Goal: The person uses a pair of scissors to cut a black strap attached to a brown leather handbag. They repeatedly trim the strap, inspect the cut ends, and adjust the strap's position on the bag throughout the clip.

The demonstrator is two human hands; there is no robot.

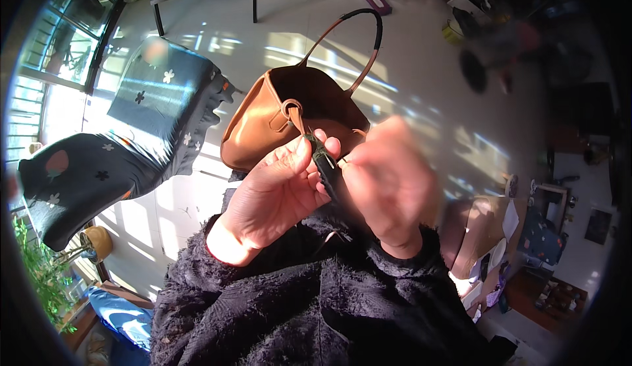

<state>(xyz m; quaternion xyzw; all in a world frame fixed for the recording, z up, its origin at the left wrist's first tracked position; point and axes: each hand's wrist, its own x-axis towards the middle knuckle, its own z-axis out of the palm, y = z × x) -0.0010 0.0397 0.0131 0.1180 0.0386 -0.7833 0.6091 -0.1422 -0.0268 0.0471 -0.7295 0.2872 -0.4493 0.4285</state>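
Observation:
A brown leather handbag (253, 126) stands open-topped in front of me. Its far handle (378, 40) arches up and is partly covered in black. The near handle (327, 168) comes toward me from a ring on the bag, and its dark wrapping lies between my hands. My left hand (273, 178) pinches this wrapped handle between thumb and fingers. Close on its right, my right hand (392, 182) is blurred by motion, its fingertips pressed together beside the wrapping. What they hold is too small and smeared to make out.
At the left is a chair with a dark flowered cover (161, 93). A green plant (43, 274) and blue cloth (122, 313) are at the lower left. Cardboard boxes (484, 224) stand at the right. Sunlight stripes the pale floor (421, 83).

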